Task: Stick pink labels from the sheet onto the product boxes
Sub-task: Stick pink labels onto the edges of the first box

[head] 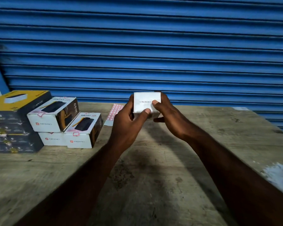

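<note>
A white product box (145, 99) with upside-down print is held up over the middle of the wooden table (153, 176). My left hand (129, 121) grips its left side with the thumb on the lower edge. My right hand (168, 115) holds its right side, thumb pressed on the white face. The pink label sheet (113, 112) lies flat on the table just behind my left hand, partly hidden by it. Three white product boxes (82, 128) stacked at the left carry pink labels on their tops.
A stack of dark and yellow boxes (13, 121) stands at the far left edge. A blue roller shutter (153, 46) closes off the back of the table. A white worn patch (279, 175) marks the table's right edge.
</note>
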The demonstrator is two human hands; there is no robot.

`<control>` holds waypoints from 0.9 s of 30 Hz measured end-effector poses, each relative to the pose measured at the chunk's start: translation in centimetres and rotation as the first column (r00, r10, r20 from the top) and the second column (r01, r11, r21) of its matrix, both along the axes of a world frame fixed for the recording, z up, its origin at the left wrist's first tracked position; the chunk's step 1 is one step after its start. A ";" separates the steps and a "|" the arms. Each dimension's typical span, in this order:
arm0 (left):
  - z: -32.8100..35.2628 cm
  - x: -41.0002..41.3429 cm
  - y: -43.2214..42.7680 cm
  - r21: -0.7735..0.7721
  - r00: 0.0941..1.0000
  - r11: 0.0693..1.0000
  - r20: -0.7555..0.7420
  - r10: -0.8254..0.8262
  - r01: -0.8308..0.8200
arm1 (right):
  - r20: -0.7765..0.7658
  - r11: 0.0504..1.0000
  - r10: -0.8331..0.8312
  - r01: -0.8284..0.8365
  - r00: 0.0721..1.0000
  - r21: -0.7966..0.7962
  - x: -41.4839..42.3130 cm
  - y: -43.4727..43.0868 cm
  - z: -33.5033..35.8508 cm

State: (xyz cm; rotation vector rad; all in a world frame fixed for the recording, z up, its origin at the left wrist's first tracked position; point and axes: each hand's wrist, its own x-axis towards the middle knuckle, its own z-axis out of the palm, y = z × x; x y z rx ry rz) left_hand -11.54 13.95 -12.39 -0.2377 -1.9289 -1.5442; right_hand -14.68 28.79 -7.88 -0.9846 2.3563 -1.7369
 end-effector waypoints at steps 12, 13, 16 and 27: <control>0.1 0.0 -0.6 -0.025 0.996 0.995 0.022 0.092 -0.092 | -0.219 0.988 -0.021 0.054 0.975 0.145 -1.1 0.4 -0.6; 0.2 0.2 -0.7 -0.052 0.996 0.995 0.017 0.084 -0.083 | -0.241 0.988 -0.033 0.068 0.970 0.138 -1.4 0.4 -0.6; 0.7 0.5 -1.1 -0.116 0.998 0.991 0.002 0.063 -0.063 | -0.265 0.991 -0.050 0.081 0.963 0.106 -1.4 0.4 -0.3; 0.8 0.7 -1.1 -0.150 0.988 0.976 -0.016 0.157 -0.157 | -0.304 0.984 -0.011 0.064 0.953 0.166 -1.8 0.7 -0.8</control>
